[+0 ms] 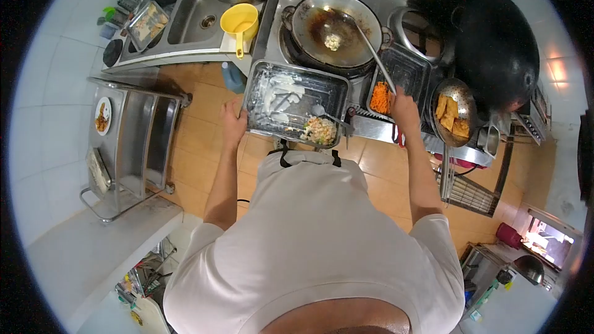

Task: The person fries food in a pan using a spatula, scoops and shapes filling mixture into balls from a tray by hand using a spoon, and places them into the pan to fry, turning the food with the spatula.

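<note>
My left hand (234, 122) grips the left rim of a rectangular metal tray (253, 100). White paste streaks the tray, and a chopped food mixture (320, 130) lies in its right front corner beside a spoon (322, 111). Closed around the long handle of a ladle (374, 52) is my right hand (405, 111). The ladle's far end reaches into a wok (309, 25) of brownish liquid, where a small pale lump of food (332, 41) sits. Just left of my right hand, shredded carrot (380, 98) fills part of a second metal tray (408, 65).
Fried pieces rest in a perforated strainer (467, 93) at right, near a large black wok (501, 49). A yellow dipper (239, 20) stands by the sink (201, 15). A steel trolley (117, 136) with a plate (107, 106) is at left.
</note>
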`<state>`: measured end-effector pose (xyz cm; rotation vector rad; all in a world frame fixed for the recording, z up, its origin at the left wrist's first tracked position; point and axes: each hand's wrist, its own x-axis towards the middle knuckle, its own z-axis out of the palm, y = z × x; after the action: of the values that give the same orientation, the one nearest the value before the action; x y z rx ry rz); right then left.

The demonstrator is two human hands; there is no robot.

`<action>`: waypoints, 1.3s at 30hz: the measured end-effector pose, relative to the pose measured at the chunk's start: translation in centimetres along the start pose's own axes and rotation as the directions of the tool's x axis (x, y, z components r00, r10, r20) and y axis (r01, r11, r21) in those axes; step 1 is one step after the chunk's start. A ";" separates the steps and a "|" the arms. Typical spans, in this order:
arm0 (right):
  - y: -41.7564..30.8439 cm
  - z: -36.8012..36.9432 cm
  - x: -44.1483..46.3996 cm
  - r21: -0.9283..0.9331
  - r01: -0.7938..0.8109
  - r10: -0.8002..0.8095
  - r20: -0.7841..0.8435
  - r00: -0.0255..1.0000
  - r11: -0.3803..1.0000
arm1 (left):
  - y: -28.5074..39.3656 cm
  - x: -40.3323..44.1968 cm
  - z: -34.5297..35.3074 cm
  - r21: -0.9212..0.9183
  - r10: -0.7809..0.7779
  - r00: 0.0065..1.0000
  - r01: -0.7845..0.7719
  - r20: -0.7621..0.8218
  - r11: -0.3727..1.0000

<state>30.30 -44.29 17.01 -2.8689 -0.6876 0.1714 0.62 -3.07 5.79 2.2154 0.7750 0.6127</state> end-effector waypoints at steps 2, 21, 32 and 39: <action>-1.2 -2.4 1.0 -0.102 0.011 -0.006 0.050 0.999 0.995 | 0.9 -0.1 -0.3 0.008 -0.054 0.998 0.053 0.026 0.999; -1.2 -11.9 4.3 -0.322 0.200 -0.186 0.074 0.980 0.925 | 2.6 -0.7 -1.5 -0.017 -0.197 0.977 0.199 0.076 0.980; -4.3 -16.0 11.8 -0.445 0.337 -0.252 0.240 0.937 0.830 | 3.1 -1.2 -2.1 0.006 -0.244 0.966 0.245 0.081 0.970; -4.3 -18.6 17.1 -0.615 0.496 -0.491 0.196 0.849 0.613 | 2.5 -2.4 -2.2 -0.031 -0.260 0.964 0.262 0.058 0.964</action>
<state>46.46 -35.47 34.84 -3.1068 -1.8352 -0.1844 -1.59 -5.13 8.65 2.0405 0.9988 0.4316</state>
